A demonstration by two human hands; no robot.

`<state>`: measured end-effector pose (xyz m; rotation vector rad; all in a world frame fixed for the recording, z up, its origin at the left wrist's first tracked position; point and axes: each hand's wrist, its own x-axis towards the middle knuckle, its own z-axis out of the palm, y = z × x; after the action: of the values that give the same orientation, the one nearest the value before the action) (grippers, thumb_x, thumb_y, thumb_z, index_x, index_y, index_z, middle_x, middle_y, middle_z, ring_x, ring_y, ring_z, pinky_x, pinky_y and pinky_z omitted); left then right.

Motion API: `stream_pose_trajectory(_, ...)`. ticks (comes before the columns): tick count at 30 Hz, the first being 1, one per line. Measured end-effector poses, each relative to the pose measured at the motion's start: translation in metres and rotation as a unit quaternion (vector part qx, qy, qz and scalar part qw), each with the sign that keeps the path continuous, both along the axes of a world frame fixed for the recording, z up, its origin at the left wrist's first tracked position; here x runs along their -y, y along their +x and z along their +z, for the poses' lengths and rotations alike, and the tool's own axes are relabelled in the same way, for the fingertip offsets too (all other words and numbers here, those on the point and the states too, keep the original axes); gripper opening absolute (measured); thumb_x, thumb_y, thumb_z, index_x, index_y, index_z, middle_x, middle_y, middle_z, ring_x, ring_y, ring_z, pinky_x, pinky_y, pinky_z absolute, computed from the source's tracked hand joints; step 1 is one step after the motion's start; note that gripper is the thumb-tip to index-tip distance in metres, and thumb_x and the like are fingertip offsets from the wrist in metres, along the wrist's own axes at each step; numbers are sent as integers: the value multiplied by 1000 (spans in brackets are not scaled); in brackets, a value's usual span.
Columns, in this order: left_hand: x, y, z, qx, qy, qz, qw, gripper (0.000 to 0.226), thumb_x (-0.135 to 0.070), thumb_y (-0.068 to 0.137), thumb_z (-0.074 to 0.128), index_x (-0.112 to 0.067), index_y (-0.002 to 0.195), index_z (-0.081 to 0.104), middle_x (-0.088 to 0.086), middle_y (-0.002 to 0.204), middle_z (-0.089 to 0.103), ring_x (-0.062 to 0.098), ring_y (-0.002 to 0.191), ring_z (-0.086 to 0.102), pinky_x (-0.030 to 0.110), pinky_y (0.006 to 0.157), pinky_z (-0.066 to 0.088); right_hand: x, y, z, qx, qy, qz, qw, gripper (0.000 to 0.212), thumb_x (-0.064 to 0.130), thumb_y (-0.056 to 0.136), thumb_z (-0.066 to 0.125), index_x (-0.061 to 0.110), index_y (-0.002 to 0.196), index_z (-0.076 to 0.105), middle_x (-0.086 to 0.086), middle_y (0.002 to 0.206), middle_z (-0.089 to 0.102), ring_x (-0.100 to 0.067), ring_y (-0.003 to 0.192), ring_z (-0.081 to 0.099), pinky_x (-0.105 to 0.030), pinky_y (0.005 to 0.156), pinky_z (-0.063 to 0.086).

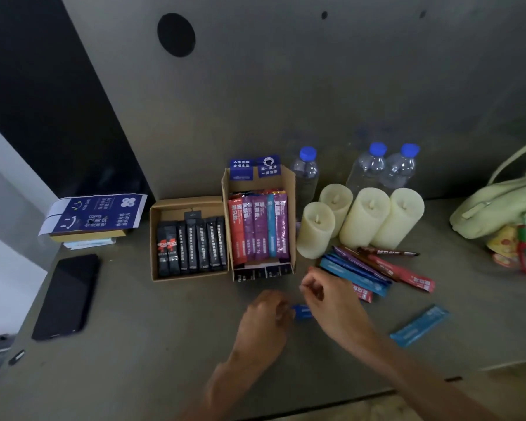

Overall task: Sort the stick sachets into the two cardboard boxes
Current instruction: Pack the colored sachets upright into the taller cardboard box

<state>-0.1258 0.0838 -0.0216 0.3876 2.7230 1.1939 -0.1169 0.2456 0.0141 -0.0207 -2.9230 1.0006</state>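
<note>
Head camera, over a grey table (164, 344): a person's left hand (268, 314) pinches one end of a blue stick sachet (302, 311). Its other end is hidden under the right hand (325, 296), fingers curled, grip unclear. Light, thin and probably slick, it is best pinched near an end seal. Black sachets (195, 247) fill the left cardboard box (153, 244); coloured sachets (255, 226) stand in the right cardboard box (291, 208). Loose sachets (365, 268) lie beside the candles (365, 217).

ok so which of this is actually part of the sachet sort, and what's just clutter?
Job: left box, black sachets; right box, coloured sachets; loose sachet pile; lone blue sachet; held blue sachet in left hand.
Clutter: phone, candles, water bottles, green bag, blue printed cartons.
</note>
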Motion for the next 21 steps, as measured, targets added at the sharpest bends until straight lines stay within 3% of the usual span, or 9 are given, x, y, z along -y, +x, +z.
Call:
stream_pose_trajectory(2,-19,0,-6,-9,-43,-37,998,10,-27,88,60,-19,93,64,-1,99,60,21,91,61,35,80,49,-24,14,-10,11,27,-13,999,19,22,90,70,34,84,57,18,76,58,3,73,59,-11,66,45)
stream_pose_trajectory(5,-40,-2,-10,-38,-130,-64,989,20,-31,91,61,-22,109,62,-1,113,53,20,105,54,33,93,43,-56,29,-24,20,54,-32,998,21,20,89,70,36,84,58,21,81,58,3,77,57,-11,70,42)
stream_pose_trajectory(7,-46,-2,-13,-42,-157,-65,985,27,-33,92,60,-25,118,60,-2,118,49,18,110,50,30,98,40,-71,34,-29,26,61,-41,997,16,18,90,68,33,91,63,19,91,58,2,84,56,-19,77,47)
stream_pose_trajectory(12,-48,-2,-16,-39,-157,-75,984,26,-31,92,61,-27,118,63,-3,114,51,16,109,50,29,97,41,-85,41,-32,94,94,-21,991,21,23,93,63,30,113,61,12,114,50,-5,100,56,-28,92,51)
stream_pose_trajectory(17,-40,2,-18,-32,-108,-63,992,16,-26,90,65,-26,106,68,-6,104,53,13,100,52,28,91,44,-92,39,-25,116,97,-22,988,30,28,91,68,31,120,59,11,125,53,-5,109,56,-23,96,47)
stream_pose_trajectory(19,-37,6,-18,-43,-88,-43,994,13,-23,87,69,-25,99,65,-8,100,52,12,96,52,27,86,45,-93,36,-20,147,-10,-54,988,35,21,90,70,30,121,58,10,118,61,-5,98,64,-21,84,51)
stream_pose_trajectory(21,-36,9,-16,-60,-65,-20,996,16,-19,84,71,-25,96,62,-10,97,53,11,92,53,28,82,46,-90,33,-12,194,-213,-112,951,31,11,91,66,24,118,59,1,95,70,-12,72,68,-21,60,50)
